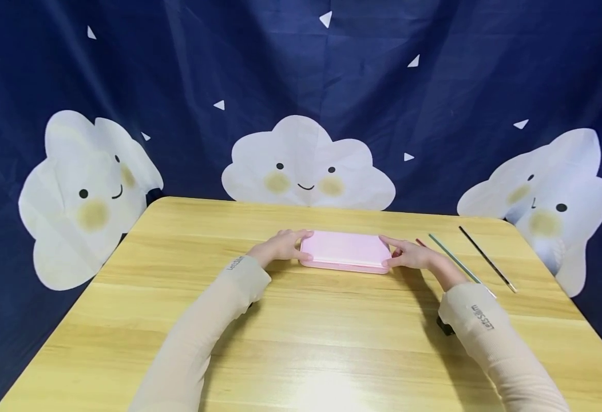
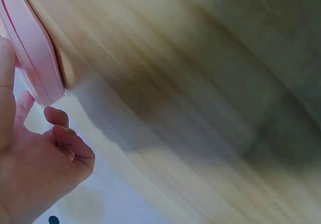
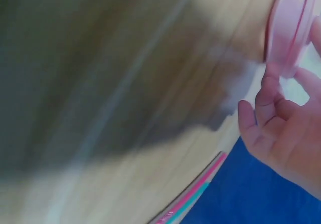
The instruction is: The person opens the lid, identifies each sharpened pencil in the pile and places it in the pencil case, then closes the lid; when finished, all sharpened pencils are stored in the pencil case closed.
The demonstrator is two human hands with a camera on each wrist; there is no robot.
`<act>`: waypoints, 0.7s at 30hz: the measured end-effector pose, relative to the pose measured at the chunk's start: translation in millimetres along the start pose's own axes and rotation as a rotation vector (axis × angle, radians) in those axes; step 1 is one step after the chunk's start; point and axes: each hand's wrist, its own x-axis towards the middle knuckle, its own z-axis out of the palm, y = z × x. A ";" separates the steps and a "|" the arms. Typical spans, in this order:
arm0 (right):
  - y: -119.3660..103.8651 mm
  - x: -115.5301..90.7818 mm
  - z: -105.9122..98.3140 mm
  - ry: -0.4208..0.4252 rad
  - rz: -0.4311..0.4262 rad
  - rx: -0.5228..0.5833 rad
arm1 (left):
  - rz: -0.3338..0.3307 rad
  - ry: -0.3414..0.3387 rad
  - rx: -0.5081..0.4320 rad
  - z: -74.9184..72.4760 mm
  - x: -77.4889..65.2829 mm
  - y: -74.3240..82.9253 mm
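Observation:
A closed pink pencil case (image 1: 346, 249) lies lengthwise across the far middle of the table. My left hand (image 1: 282, 246) holds its left end between thumb and forefinger. At the opposite end, my right hand (image 1: 411, 254) grips the case the same way. In the left wrist view, a seam runs along the side of the case (image 2: 42, 58), and the other fingers of the left hand (image 2: 42, 163) curl beside it. The right wrist view has the right hand (image 3: 288, 128) with fingers at the corner of the case (image 3: 288, 28).
Right of the case lie a black pencil (image 1: 488, 259), a teal pencil (image 1: 452, 256) and a red pencil (image 1: 420, 242), partly hidden by the right hand. The wooden table (image 1: 280, 343) ends before a dark blue curtain (image 1: 193, 51) with cloud prints.

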 end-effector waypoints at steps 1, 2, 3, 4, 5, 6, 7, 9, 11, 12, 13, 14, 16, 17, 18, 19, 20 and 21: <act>-1.9 0.6 0.1 -0.010 0.015 -0.001 | -0.007 0.000 -0.002 -0.2 -1.7 0.5; -4.3 0.9 0.4 -0.020 0.028 -0.008 | -0.013 0.000 -0.002 -0.3 -3.7 0.8; -6.8 1.2 0.8 -0.030 0.039 -0.017 | -0.025 -0.001 -0.001 -0.1 -5.4 1.0; -9.6 1.6 1.2 -0.042 0.050 -0.030 | -0.032 0.000 0.005 0.2 -7.3 1.0; -12.8 2.1 1.6 -0.054 0.061 -0.046 | -0.042 0.002 0.009 0.5 -9.2 0.8; -15.8 2.7 1.7 -0.063 0.068 -0.067 | -0.052 0.004 0.014 0.7 -10.8 0.5; -18.6 3.5 1.8 -0.070 0.078 -0.088 | -0.059 0.007 0.019 1.0 -12.2 0.3; -24.1 4.4 1.1 -0.078 0.092 -0.148 | -0.069 0.018 0.030 1.5 -13.8 -0.2; -28.8 6.0 0.4 -0.086 0.096 -0.189 | -0.074 0.029 0.040 1.5 -15.3 -0.9; -30.4 7.1 0.0 -0.088 0.101 -0.200 | -0.080 0.031 0.045 0.7 -15.6 -1.2; -32.2 7.9 -0.5 -0.091 0.105 -0.211 | -0.082 0.034 0.048 -0.1 -15.9 -1.6; -33.5 8.6 -0.8 -0.093 0.107 -0.214 | -0.085 0.036 0.051 -0.8 -16.2 -1.9; -35.1 9.5 -1.3 -0.094 0.106 -0.200 | -0.091 0.041 0.059 -2.7 -16.3 -2.6; -34.9 9.7 -1.6 -0.091 0.108 -0.189 | -0.094 0.042 0.064 -3.8 -16.0 -2.5; -34.0 9.6 -2.2 -0.087 0.108 -0.180 | -0.099 0.043 0.067 -4.9 -15.6 -2.2; -32.6 9.0 -3.0 -0.081 0.104 -0.173 | -0.098 0.045 0.074 -6.0 -14.7 -1.5; -30.8 8.1 -4.0 -0.075 0.096 -0.162 | -0.097 0.045 0.082 -7.0 -13.5 -0.5; -28.5 6.9 -5.0 -0.072 0.084 -0.150 | -0.091 0.043 0.092 -7.9 -11.8 0.7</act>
